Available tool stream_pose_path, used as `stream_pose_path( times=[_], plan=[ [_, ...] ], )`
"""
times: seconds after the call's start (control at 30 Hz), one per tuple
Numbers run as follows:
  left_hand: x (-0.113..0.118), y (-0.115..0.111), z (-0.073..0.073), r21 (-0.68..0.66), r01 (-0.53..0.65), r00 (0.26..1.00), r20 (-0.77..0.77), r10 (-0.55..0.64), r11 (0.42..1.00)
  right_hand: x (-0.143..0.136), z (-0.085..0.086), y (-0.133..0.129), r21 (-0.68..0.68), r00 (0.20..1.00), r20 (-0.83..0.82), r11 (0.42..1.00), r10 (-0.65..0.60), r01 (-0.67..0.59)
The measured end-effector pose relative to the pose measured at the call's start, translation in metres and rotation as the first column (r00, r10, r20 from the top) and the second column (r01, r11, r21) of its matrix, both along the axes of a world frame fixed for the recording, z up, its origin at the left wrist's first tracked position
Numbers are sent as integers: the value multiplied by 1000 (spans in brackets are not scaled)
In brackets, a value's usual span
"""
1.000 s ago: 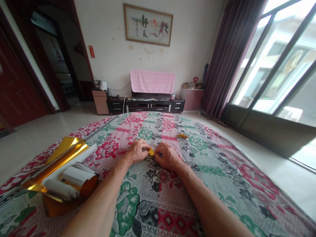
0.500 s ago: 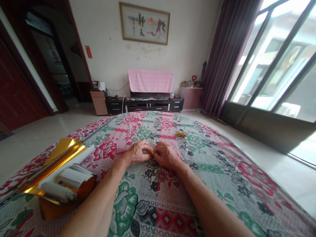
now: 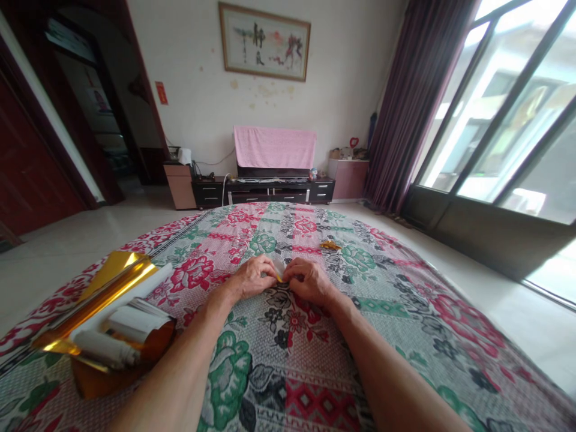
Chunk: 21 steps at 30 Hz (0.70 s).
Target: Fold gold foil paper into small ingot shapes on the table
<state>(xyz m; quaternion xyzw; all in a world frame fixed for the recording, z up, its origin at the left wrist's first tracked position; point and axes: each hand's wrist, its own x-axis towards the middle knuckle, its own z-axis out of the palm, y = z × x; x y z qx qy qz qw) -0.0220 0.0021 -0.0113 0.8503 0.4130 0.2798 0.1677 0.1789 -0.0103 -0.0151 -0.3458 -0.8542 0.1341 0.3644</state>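
Head view – two bare hands over a patterned tablecloth [image 3: 270, 366], thumbs and fingertips brought together.
Item: left hand [image 3: 254, 278], thumb and forefinger drawn to a pinch, tips closed on a small yellow piece [image 3: 279, 279].
Item: right hand [image 3: 310, 281], fingers bent inward, tips closed at the opposite edge of the same piece; firmness of grip cannot be told.
Item: the small yellow piece, between the two sets of fingertips and largely covered by them.
Item: pale piece [image 3: 279, 267], just beyond the fingertips, in the gap between the hands; whether joined to the yellow one cannot be told.
Item: crumpled gold scrap [image 3: 330, 245], beyond the right fingers and somewhat to their right, lying apart on the cloth.
Item: gold foil [image 3: 112, 291], shiny, partly curled, well to the left of the left fingers and nearer the wearer.
Item: white bottle [image 3: 105, 349], on its side by the foil, left of the fingers and nearer the wearer.
Item: white roll [image 3: 135, 323], just beside the bottle, on the side towards the fingers.
Item: pink cloth [image 3: 275, 147], draped above a low black cabinet [image 3: 256, 195] – well beyond the fingers, past the table's far edge
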Motion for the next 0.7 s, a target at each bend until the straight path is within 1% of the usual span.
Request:
stream_pose_path(
  times=[0.13, 0.27, 0.5, 0.7],
  plan=[
    [3, -3, 3, -2, -18, 1000, -9, 18, 1000, -2, 3, -3, -5, 1000, 24, 1000, 14, -14],
    [5, -5, 5, 31, -25, 999, -25, 26, 999, -2, 4, -4, -21, 999, 36, 999, 28, -27],
    [6, -2, 0, 92, -32, 998, -45, 37, 995, -1, 3, -3, -53, 1000, 6, 998, 24, -24],
    [6, -2, -3, 117, -48, 998, -27, 51, 992, -1, 3, -2, -63, 999, -13, 997, 32, -33]
  ],
)
